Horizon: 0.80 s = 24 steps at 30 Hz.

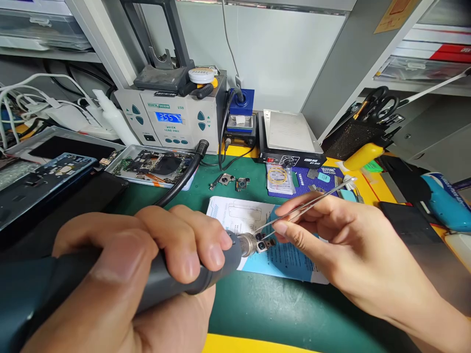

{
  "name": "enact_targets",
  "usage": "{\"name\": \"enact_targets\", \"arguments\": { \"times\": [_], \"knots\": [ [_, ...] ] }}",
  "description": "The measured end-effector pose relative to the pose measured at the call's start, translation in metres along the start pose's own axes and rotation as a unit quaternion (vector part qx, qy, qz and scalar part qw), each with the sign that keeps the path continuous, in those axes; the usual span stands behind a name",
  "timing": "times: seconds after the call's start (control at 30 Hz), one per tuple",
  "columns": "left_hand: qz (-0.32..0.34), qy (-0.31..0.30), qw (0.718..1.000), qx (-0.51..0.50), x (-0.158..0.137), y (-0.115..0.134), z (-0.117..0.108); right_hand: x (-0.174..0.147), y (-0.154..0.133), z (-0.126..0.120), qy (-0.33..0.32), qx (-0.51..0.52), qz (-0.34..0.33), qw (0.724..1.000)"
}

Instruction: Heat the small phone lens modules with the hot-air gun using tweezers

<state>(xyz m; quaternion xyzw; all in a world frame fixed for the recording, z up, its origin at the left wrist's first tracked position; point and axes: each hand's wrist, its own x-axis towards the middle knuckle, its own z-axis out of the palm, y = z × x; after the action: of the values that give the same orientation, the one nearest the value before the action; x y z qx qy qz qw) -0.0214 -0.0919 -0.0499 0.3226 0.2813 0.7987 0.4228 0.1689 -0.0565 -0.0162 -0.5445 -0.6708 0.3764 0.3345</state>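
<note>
My left hand [147, 264] is wrapped round the dark handle of a hot air gun [224, 262]. Its metal nozzle [247, 244] points right, close beside a small phone camera module [261, 245]. Tweezers [305, 206] are pinched between the thumb and fingers of my right hand [331, 240], tips down at the module. Whether the tips grip the module or only touch it, I cannot tell. Under the module lies a white and blue printed card [253, 264]. Two more camera modules, one silvery [225, 180] and one darker [242, 184], rest on the green mat beyond the card.
A hot air station [172, 117] reading 355 stands at the back, its black hose [184, 179] running towards my left hand. Nearby are a tray of circuit boards [127, 152], a soldering iron stand [241, 115], a flat heating plate [290, 130] and a mesh tool holder [349, 135].
</note>
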Motion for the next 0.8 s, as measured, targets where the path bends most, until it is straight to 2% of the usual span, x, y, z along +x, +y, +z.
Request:
{"name": "enact_targets", "arguments": {
  "times": [0.07,0.5,0.67,0.8],
  "knots": [
    [0.022,0.023,0.999,0.011,0.000,-0.001,0.003,0.001,0.000,0.000,-0.004,0.005,0.005,1.000],
    [0.036,0.008,0.999,0.039,0.001,0.002,0.010,0.006,0.003,-0.004,-0.003,0.076,0.086,0.993],
    [0.028,0.013,0.998,0.046,0.003,0.002,0.014,0.005,0.003,-0.009,0.010,0.068,0.072,0.995],
    [0.029,0.005,0.999,0.022,0.003,0.004,0.008,0.005,0.004,-0.014,0.010,0.046,0.074,0.996]
  ]
}}
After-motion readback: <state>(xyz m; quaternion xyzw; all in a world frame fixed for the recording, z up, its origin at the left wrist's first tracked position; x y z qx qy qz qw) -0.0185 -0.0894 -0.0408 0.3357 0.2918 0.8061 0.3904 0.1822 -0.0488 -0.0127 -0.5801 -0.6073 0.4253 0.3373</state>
